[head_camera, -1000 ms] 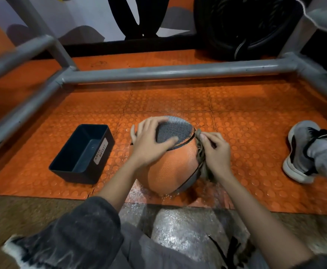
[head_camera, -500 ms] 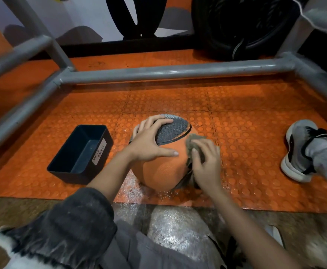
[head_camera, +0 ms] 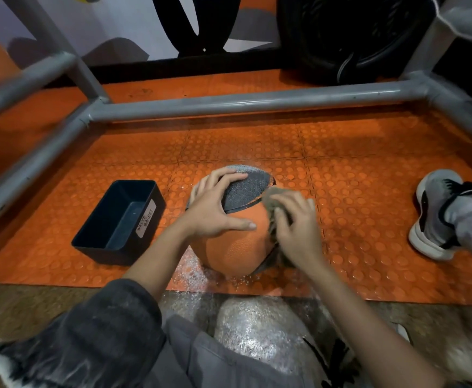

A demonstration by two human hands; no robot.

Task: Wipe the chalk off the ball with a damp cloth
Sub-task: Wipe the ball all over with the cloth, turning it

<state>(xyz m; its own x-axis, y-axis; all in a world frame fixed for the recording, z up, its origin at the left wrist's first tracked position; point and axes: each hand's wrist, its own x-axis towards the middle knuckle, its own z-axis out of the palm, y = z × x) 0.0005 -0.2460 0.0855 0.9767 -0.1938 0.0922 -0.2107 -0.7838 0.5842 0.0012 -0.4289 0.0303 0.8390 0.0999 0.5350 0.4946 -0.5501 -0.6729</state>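
Left hand (head_camera: 212, 211) spread flat steadies the likely roll-prone ball (head_camera: 235, 247); right hand (head_camera: 299, 231) grip clutches soft cloth (head_camera: 274, 195).

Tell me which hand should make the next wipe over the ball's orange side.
Right. The right hand holds the cloth against the right side of the ball, so it is probably best placed to sweep across. The left hand lies spread over the ball's top, steadying it, and has no cloth.
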